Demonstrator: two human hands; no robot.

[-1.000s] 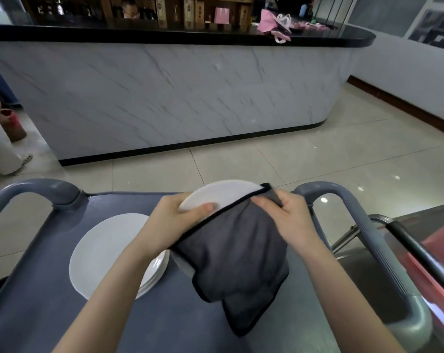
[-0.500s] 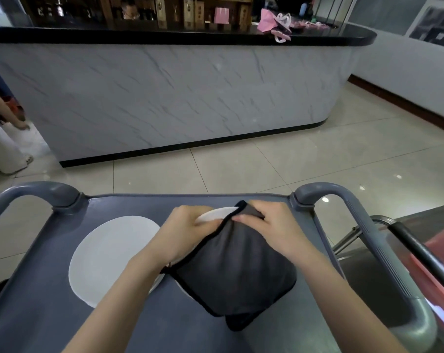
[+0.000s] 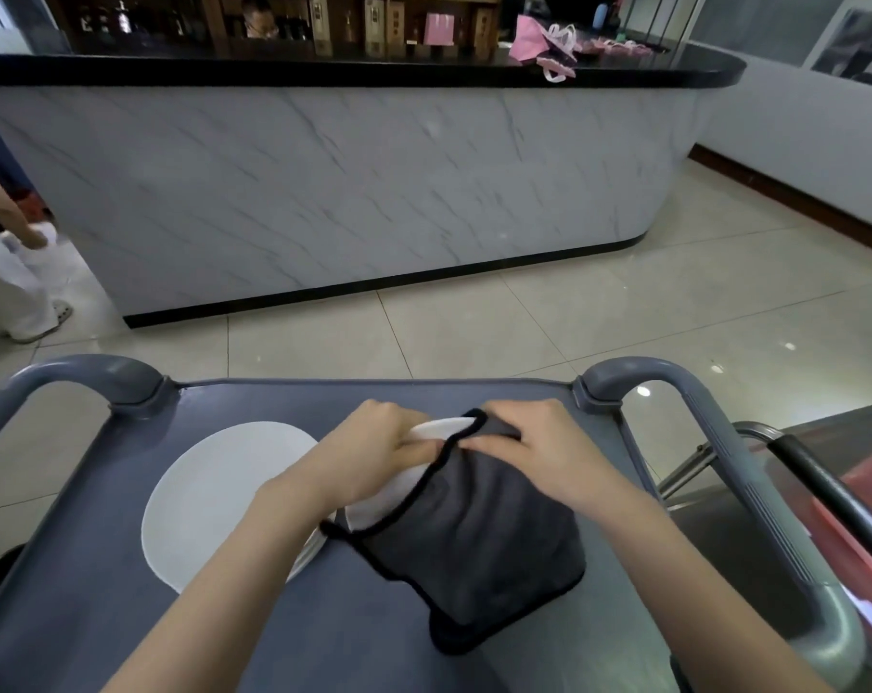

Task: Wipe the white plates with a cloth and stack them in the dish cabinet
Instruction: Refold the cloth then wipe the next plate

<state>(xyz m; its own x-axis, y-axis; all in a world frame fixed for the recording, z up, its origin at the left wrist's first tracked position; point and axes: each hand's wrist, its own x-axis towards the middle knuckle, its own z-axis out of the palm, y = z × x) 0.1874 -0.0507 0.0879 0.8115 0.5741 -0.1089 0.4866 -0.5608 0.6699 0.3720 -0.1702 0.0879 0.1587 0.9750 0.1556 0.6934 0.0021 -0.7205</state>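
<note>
I hold a white plate [image 3: 441, 428] nearly flat above the grey cart top [image 3: 99, 592]. My left hand [image 3: 374, 452] grips its left rim. A dark grey cloth [image 3: 479, 537] with black edging covers most of the plate and hangs over its near edge. My right hand [image 3: 529, 442] presses the cloth onto the plate near the far rim, fingers curled over the fabric. A stack of white plates [image 3: 224, 497] lies on the cart to the left, partly hidden by my left forearm.
Grey cart handles [image 3: 724, 442] rise at both sides. A marble-fronted counter [image 3: 349, 182] with a black top stands ahead across tiled floor. A person's legs [image 3: 14, 277] are at the far left. A metal frame and red object [image 3: 864, 497] sit at the right.
The plate has tipped from tilted-up to nearly flat and lower. My right hand has slid the cloth toward the far rim, covering more of the plate. The person at left moved.
</note>
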